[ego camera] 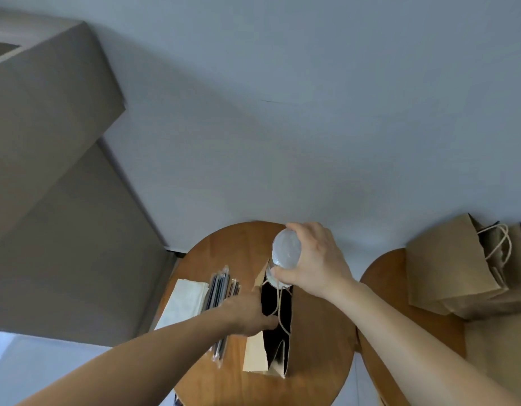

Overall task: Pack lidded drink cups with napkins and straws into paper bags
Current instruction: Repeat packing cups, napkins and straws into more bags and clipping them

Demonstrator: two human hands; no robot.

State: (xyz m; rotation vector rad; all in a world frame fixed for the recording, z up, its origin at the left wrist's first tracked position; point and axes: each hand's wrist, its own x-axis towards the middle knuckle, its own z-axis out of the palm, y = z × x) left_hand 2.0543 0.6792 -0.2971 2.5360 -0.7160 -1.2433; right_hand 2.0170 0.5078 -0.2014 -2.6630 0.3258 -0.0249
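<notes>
— Both hands busy?
— Yes: the right hand grips the lidded cup, lid up, just above the far end of the open paper bag; the left hand holds the bag's rim, its mouth wide. Straight down looks the way in.

A round wooden table at 6 o'clock, a second wooden table at 4; pale blue-grey wall at 12; taupe cabinet at 9.
</notes>
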